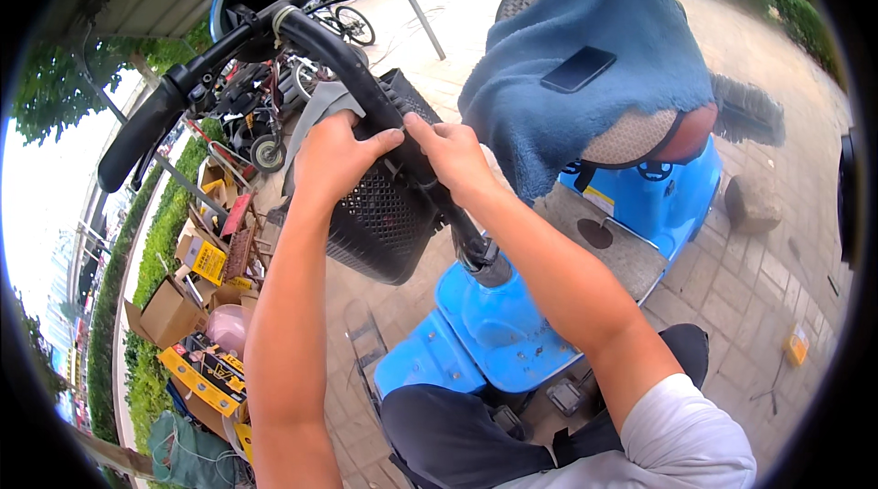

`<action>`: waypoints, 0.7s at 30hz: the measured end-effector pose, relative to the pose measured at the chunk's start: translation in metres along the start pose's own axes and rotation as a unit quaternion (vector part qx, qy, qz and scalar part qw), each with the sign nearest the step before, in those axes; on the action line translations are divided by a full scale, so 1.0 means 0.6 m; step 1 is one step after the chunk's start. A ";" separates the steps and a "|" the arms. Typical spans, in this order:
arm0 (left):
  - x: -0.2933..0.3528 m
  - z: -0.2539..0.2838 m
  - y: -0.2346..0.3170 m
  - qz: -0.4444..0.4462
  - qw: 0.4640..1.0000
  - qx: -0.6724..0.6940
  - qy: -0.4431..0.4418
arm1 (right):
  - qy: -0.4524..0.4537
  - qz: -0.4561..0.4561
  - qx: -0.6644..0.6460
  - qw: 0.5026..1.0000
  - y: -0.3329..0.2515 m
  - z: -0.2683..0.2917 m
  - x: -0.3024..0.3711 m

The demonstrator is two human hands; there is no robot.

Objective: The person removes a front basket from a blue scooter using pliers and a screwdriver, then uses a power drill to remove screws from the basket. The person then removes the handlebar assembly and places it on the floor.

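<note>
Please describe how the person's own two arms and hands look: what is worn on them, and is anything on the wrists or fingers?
Both forearms are bare from elbow to fingertips. The left hand and the right hand wear no gloves, and no watch, band or ring shows. On the right arm a short white sleeve covers the upper part. The left arm leaves the picture before any sleeve shows.

Bare-handed: left hand (334,160) and right hand (455,152) ungloved, forearms uncovered. White short sleeve (690,439) on the right upper arm; dark trousers (457,434) just left of that sleeve.
</note>
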State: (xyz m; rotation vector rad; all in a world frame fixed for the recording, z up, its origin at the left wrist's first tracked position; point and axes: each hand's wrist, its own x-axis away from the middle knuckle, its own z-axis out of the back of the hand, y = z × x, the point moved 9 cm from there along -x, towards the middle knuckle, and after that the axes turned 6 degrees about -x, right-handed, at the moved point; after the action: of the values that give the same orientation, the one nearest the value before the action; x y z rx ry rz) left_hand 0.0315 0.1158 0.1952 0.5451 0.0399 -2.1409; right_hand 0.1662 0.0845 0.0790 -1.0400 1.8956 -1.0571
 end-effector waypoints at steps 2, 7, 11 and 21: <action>-0.004 -0.002 0.002 -0.010 0.997 0.061 -0.041 | 0.003 0.048 0.052 0.997 0.004 0.010 0.008; -0.001 -0.007 -0.025 -0.005 0.969 0.228 -0.092 | 0.016 0.175 0.107 0.979 0.009 -0.033 0.096; 0.010 -0.009 -0.002 -0.056 0.973 0.160 -0.158 | 0.037 0.131 0.091 0.986 0.028 -0.041 0.089; 0.014 0.002 0.009 -0.121 0.985 0.028 -0.118 | 0.002 -0.010 0.063 0.998 0.047 -0.049 0.070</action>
State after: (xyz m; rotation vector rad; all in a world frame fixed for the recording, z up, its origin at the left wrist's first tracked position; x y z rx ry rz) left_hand 0.0309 0.1061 0.1938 0.3295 -0.0911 -2.4372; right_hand 0.1152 0.0661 0.0576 -0.9873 1.8013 -1.1749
